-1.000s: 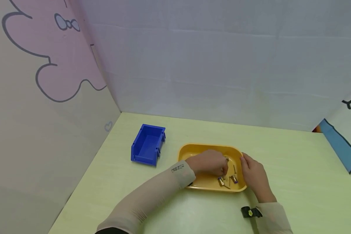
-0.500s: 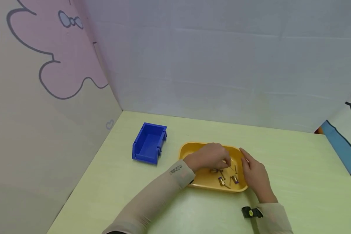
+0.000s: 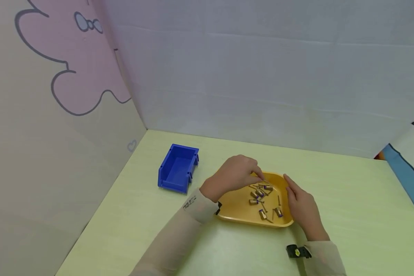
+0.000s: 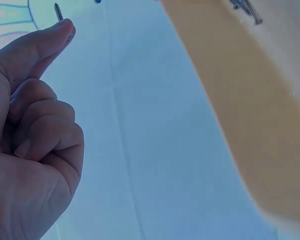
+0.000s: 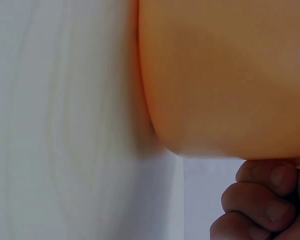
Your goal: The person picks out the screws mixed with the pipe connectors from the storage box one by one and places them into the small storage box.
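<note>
Over the yellow tray [image 3: 236, 205], my left hand [image 3: 235, 173] pinches a small screw [image 4: 58, 11] between thumb and index finger. In the left wrist view, the screw's threaded tip pokes out past the fingertips and the other fingers are curled into the palm. Several brass fittings [image 3: 262, 214] with blue-purple ends and several loose screws [image 3: 279, 200] lie in the tray, mostly in its right half. My right hand [image 3: 305, 211] grips the tray's right rim. In the right wrist view, curled fingers [image 5: 260, 200] sit against the tray's outer wall.
A blue open-front bin [image 3: 177, 168] stands on the pale table [image 3: 348, 199], to the left of the tray. Behind the table hangs a grey-white sheet [image 3: 245, 76]. Cartoon-printed walls [image 3: 72, 153] close off both sides.
My left hand has risen from the tray's contents and moved up and left with the screw, uncovering more fittings and screws. My right hand stays at the rim. The head view has shifted slightly.
</note>
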The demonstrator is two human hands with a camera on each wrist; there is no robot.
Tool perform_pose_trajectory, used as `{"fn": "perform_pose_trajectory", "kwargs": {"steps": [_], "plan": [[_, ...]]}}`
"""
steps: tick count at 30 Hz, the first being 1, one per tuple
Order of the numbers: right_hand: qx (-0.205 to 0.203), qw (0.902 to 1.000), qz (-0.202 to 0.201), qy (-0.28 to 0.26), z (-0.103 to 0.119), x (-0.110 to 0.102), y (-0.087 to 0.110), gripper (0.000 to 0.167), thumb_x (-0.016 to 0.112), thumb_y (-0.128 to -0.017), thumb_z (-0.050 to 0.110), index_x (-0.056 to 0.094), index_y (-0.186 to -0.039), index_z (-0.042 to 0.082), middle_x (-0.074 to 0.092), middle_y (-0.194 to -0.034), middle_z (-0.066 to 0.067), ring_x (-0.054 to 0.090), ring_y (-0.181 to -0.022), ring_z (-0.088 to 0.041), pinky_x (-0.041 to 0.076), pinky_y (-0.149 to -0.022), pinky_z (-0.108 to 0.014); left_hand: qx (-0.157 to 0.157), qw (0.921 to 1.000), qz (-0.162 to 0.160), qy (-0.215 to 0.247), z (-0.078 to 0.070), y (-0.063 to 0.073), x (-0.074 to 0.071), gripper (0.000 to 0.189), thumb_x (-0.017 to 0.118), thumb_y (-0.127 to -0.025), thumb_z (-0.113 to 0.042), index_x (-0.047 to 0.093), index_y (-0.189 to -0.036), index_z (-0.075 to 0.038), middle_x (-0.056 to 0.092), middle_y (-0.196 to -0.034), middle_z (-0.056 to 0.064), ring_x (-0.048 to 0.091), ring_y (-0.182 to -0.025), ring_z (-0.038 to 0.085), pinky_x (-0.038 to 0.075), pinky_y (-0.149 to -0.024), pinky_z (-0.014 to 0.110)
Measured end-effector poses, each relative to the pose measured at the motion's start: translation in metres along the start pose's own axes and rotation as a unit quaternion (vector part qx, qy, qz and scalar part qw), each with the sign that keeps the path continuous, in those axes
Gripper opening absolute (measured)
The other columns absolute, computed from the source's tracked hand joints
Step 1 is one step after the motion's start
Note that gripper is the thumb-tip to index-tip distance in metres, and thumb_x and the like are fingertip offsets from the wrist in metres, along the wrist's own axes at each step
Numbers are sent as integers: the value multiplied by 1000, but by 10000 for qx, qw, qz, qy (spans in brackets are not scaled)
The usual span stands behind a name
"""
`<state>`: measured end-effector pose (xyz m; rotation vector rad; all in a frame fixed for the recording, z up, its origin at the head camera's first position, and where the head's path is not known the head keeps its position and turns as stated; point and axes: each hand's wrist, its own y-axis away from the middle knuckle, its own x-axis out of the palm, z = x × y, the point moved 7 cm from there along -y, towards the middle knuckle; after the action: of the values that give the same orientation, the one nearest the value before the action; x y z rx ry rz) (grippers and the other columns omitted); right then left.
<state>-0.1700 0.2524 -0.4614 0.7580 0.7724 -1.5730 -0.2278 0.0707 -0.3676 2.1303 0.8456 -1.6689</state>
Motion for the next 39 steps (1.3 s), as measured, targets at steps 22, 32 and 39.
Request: {"fn": "perform_pose_trajectory", "kwargs": {"steps": [22,32,39], "plan": [[3,9995,263,165,0,2,-1,48,33,-110,27,33,-157,16,51,-65,-7,37,-48,-20,35,-50,-33,-2744,9225,-2415,1242,103,111,-43,8,78,-88,-28,83,-93,-23,65,-79,-8,56,-71,12,46,-60,30],[4,9997,216,129,-1,3,-1,48,33,-110,26,34,-156,14,66,-102,-28,38,-51,-20,37,-56,-34,-3828,8884,-2534,28,152,147,-55,15,74,-91,-32,82,-101,-24,73,-102,2,60,-66,20,41,-46,33],[17,9997,231,98,-2,3,0,48,33,-110,26,33,-156,13,63,-83,-18,38,-52,-20,37,-56,-34,-4204,8810,-2160,-193,167,158,-47,18,72,-93,-31,81,-105,-22,65,-94,2,52,-62,20,38,-46,32]]}}
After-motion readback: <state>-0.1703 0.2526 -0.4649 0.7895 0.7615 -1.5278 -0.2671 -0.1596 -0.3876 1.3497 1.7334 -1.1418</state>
